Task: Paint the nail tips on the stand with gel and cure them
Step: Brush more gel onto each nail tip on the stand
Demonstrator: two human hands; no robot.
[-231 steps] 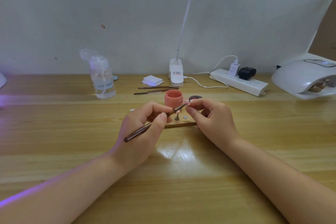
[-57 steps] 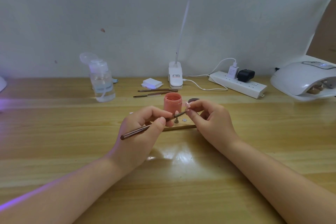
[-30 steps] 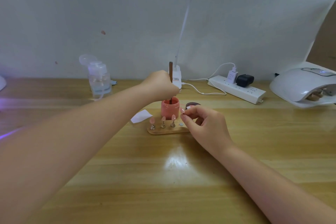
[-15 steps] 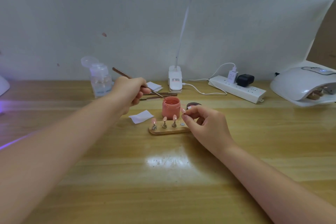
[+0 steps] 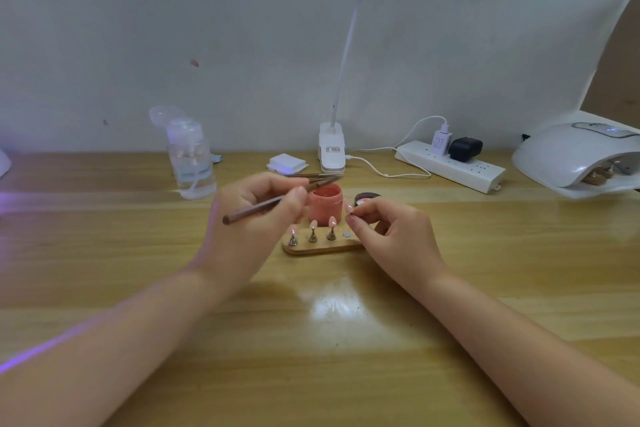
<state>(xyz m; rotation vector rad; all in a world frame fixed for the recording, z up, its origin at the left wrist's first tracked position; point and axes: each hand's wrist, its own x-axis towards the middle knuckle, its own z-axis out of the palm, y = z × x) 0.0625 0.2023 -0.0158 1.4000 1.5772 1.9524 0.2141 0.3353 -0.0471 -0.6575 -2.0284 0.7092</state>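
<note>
Pinching brush (image 5: 263,207) in left hand (image 5: 256,218), nail tip (image 5: 348,208) in right hand (image 5: 391,232); lamp-clip label (image 5: 331,149) unreadable.

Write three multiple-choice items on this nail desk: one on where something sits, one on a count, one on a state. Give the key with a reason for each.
1. Where does the pink gel jar stand?
A. Just behind the wooden stand
B. Inside the curing lamp
C. On the power strip

2. How many nail tips stand on pegs on the wooden stand?
A. One
B. Three
C. Six

3. What is the left hand doing?
A. Lying flat on the table
B. Gripping a brush
C. Lifting the clear pump bottle

Key: 1 A, the jar sits on the table directly behind the stand. 2 B, three pink tips stand in a row, with a bare metal disc beside them. 3 B, its fingers are curled round the brush handle, while the right hand pinches a nail tip.
</note>
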